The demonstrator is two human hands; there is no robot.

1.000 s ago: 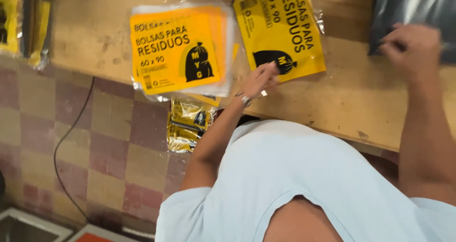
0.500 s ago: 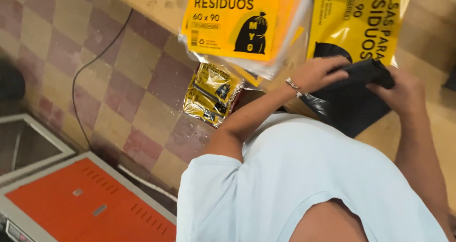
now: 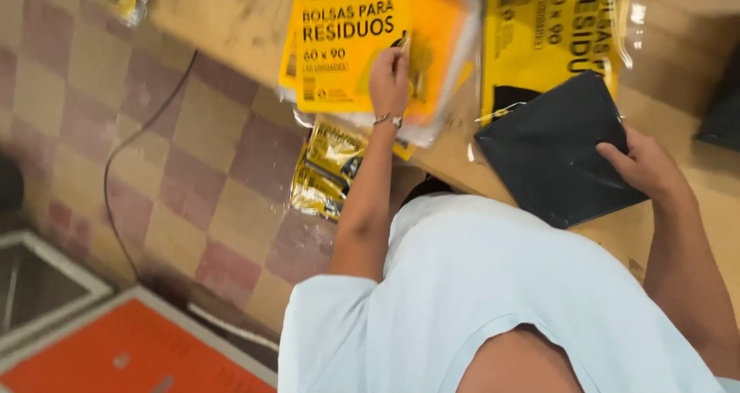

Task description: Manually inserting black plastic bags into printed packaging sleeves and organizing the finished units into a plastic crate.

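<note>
My left hand (image 3: 389,77) reaches up onto a stack of yellow and orange printed packs (image 3: 347,46) in clear plastic and pinches the right edge of the top yellow sheet. My right hand (image 3: 644,166) grips the right side of a folded black plastic bag (image 3: 551,150), thumb on top. That bag lies flat on the wooden table (image 3: 678,38), overlapping the lower edge of a second yellow printed pack (image 3: 547,38). A bracelet sits on my left wrist. My pale blue shirt fills the bottom of the view.
A crumpled gold packet (image 3: 327,169) lies below the table edge over the checked tile floor (image 3: 100,77). A black cable (image 3: 142,135) runs across the tiles. An orange panel (image 3: 131,354) sits at bottom left. Another dark object (image 3: 721,108) is at the right edge.
My left hand has left the black bag and moved up-left to the yellow stack. The black bag now lies flat on the table under my right hand. The view shifted.
</note>
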